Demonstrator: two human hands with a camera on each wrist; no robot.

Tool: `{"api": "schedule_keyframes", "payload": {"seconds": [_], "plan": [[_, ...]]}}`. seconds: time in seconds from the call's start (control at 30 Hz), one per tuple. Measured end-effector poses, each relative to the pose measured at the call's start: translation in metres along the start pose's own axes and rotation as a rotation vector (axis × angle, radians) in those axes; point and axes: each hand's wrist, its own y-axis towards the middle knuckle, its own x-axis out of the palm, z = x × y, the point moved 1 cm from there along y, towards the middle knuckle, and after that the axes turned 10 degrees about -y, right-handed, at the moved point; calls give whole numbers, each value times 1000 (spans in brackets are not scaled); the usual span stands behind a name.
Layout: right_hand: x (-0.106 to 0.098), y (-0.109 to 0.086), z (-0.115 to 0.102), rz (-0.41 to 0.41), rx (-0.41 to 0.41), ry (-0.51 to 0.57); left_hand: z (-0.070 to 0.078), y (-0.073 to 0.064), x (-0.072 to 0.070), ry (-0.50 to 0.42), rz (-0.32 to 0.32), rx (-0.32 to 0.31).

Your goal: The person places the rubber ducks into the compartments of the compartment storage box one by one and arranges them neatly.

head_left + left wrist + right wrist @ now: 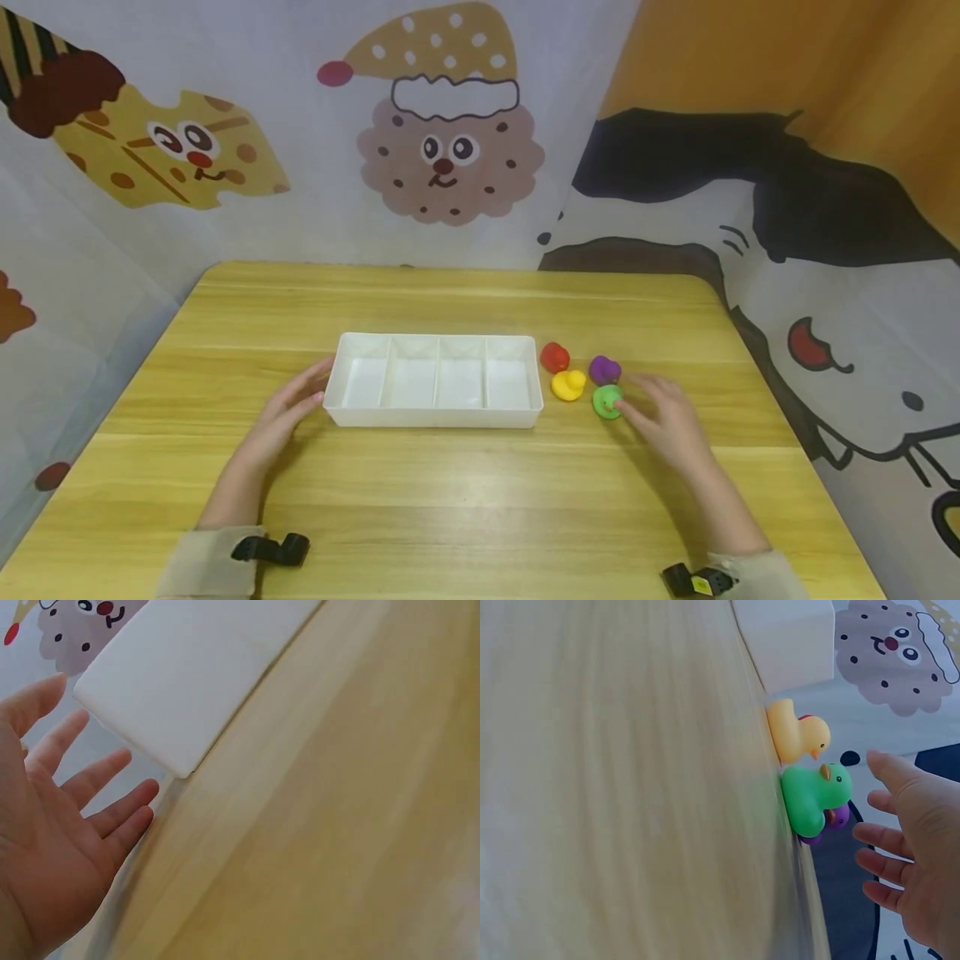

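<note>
A white tray [435,418] with several compartments in a row stands on the table. At its left end is my left hand [283,410], fingers spread and nearly straight; in the left wrist view the hand [67,817] shows an empty palm beside the white wall. Right of the tray sit small rubber ducks: a red one [555,357], a yellow one [567,386], a purple one [604,370] and a green one [606,402]. My right hand [671,423] hovers just right of the green duck, and the right wrist view shows its loosely extended fingers apart from the green duck [810,799].
The wooden table [465,508] has its far edge against a curtain [300,233] printed with cartoon figures. A black strap [272,550] sits on the left sleeve, and a black device [699,581] on the right one.
</note>
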Motion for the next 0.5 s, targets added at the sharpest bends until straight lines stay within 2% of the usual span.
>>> {"api": "schedule_keyframes", "payload": {"seconds": [0.5], "plan": [[16,0,4,-2,-12,127,-8,-1,1,-60,-1,-37]]}}
